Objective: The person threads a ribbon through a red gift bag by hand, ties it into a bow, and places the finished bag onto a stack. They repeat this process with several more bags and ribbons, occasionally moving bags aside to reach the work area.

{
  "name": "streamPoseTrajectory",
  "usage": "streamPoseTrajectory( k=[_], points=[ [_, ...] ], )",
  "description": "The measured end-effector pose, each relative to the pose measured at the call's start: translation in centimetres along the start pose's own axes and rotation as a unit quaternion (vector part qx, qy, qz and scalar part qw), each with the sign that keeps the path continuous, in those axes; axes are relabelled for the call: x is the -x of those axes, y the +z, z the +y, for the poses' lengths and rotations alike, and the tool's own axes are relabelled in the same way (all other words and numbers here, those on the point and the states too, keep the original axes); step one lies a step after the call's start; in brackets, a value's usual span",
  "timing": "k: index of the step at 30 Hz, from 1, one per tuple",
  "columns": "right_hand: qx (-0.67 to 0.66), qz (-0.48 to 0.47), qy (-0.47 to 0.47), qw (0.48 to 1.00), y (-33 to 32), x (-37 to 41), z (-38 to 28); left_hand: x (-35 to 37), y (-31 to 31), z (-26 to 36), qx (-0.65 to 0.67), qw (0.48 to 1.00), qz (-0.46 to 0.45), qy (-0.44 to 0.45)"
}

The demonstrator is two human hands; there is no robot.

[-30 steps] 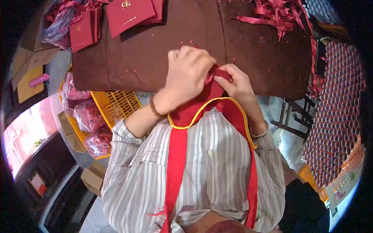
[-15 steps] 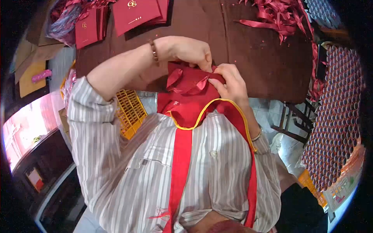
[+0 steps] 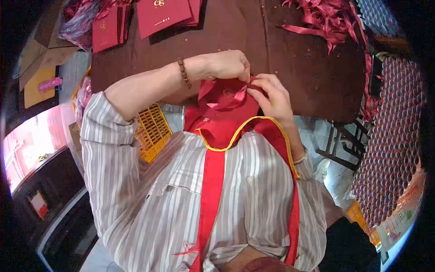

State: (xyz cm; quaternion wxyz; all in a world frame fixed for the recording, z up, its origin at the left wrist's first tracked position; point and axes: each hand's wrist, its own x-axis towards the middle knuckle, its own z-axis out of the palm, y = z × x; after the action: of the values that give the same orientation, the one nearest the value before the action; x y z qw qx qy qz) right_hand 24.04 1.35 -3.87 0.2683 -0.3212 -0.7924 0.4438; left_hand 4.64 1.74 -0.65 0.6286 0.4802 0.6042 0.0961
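A dark red card or sleeve with a faint gold logo lies at the table's near edge, in front of my red apron. A shiny red ribbon curves over its face. My left hand, with a beaded bracelet above the wrist, has its fingertips pinched on the ribbon at the upper right corner. From the right, my right hand grips that same corner between thumb and fingers. Both sets of fingertips almost touch, and the pinched bit between them is partly hidden.
Red folders with gold print stand on the brown tabletop, beside plastic-wrapped material. Loose red ribbons are heaped at the far right. A yellow crate is below left, and a patterned sheet of small round shapes hangs at right.
The ribbon's two raised ends have shifted into one loop drawn toward the right corner, and the gold logo now shows. My left hand has moved slightly down and right.
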Motion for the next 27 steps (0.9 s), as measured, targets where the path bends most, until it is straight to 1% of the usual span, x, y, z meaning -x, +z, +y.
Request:
streamPoseTrajectory(
  k=[4,6,8,13,15,17,19,21,22,23,25,26,27],
  points=[
    [-0.033,-0.036,0.012,0.999,-0.8,-0.3,-0.1,-0.1,0.3,0.2,0.027,0.999,0.02,0.024],
    [-0.037,-0.05,0.018,0.998,-1.0,-0.4,-0.1,0.1,0.5,0.6,-0.012,0.998,0.06,0.027],
    [-0.045,-0.058,0.036,0.997,-1.1,-0.4,-0.2,0.0,0.4,0.5,-0.029,0.998,0.055,0.029],
    [-0.049,-0.07,0.032,0.996,-1.2,-0.7,-0.2,-0.4,0.2,0.7,-0.075,0.995,0.056,0.016],
    [-0.05,-0.076,0.027,0.995,-1.2,-0.8,-0.4,-1.5,-0.7,0.2,-0.074,0.99,0.095,0.069],
    [-0.082,-0.112,0.025,0.99,-1.2,-0.9,-1.0,-2.0,-1.7,0.1,0.036,0.985,0.134,0.102],
    [-0.084,-0.109,0.021,0.99,-1.2,-1.0,-0.7,-2.7,-2.7,0.6,0.037,0.966,0.185,0.177],
    [-0.092,-0.113,0.048,0.988,-1.3,-1.1,-0.9,-3.7,-3.8,1.2,0.104,0.955,0.218,0.17],
    [-0.093,-0.115,0.048,0.988,-1.2,-1.1,-0.8,-4.5,-4.6,1.1,0.118,0.952,0.213,0.187],
    [-0.092,-0.113,0.053,0.988,-1.1,-1.1,-0.5,-5.1,-5.5,0.7,0.102,0.956,0.196,0.192],
    [-0.09,-0.112,0.058,0.988,-1.1,-1.2,-0.4,-3.8,-5.4,3.4,0.126,0.959,0.191,0.17],
    [-0.087,-0.117,0.079,0.986,-1.2,-1.3,-0.4,-4.7,-5.0,3.3,0.127,0.958,0.192,0.17],
    [-0.085,-0.122,0.099,0.984,-1.2,-1.4,-0.4,-5.5,-4.4,3.3,0.064,0.945,0.228,0.226]
  ],
)
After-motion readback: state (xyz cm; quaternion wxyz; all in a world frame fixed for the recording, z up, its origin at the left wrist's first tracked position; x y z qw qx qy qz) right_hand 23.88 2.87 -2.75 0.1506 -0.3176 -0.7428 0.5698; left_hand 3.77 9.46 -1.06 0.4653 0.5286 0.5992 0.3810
